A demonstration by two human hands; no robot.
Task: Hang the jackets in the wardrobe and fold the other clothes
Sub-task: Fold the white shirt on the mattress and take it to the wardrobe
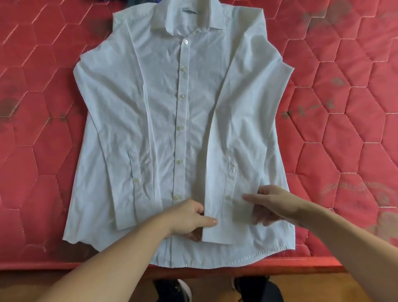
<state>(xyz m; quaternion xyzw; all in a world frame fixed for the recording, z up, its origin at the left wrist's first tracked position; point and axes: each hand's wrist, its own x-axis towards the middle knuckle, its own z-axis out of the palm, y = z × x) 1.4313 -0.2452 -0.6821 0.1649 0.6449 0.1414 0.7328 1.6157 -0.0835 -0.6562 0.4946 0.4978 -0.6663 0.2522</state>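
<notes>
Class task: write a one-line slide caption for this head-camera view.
Both hands, left and right, pinch a white shirt's folded-in sleeve cuff.

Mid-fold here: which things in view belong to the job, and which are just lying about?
In the job:
white shirt, buttoned, front up, both sleeves folded in
left hand, pinching the right cuff's edge
right hand, holding that cuff

Lying about:
red quilted mattress
dark clothes at the top edge
shoes on the floor
</notes>
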